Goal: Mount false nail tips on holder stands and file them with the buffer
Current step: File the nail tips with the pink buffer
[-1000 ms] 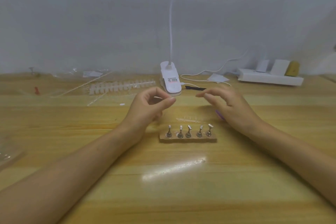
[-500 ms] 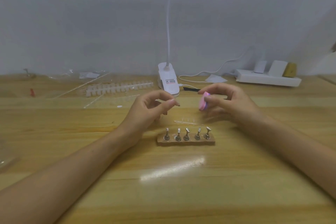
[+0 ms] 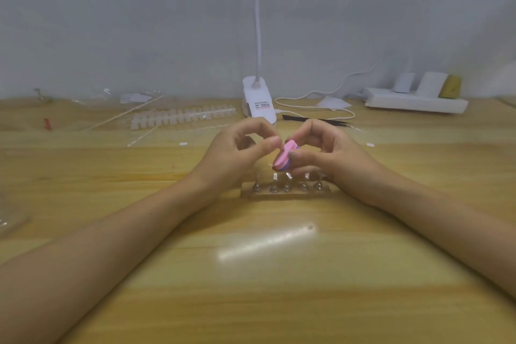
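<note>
Over the table (image 3: 265, 288) the right hand (image 3: 332, 156) now grips the buffer (image 3: 282, 158), brought up to the left hand (image 3: 231, 159), pinched on what I cannot tell, so filing looks near.

Pink-and-purple buffer (image 3: 282, 158) — white lamp (image 3: 258, 102), tan table (image 3: 251, 274)

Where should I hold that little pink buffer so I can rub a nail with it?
Pinch the pink buffer by its right end, coming from the right, as the right hand does now with thumb and forefinger. It is a small flat pad tilted up on edge, so a grip at that end probably leaves its broad pink face free toward the left hand.
</note>
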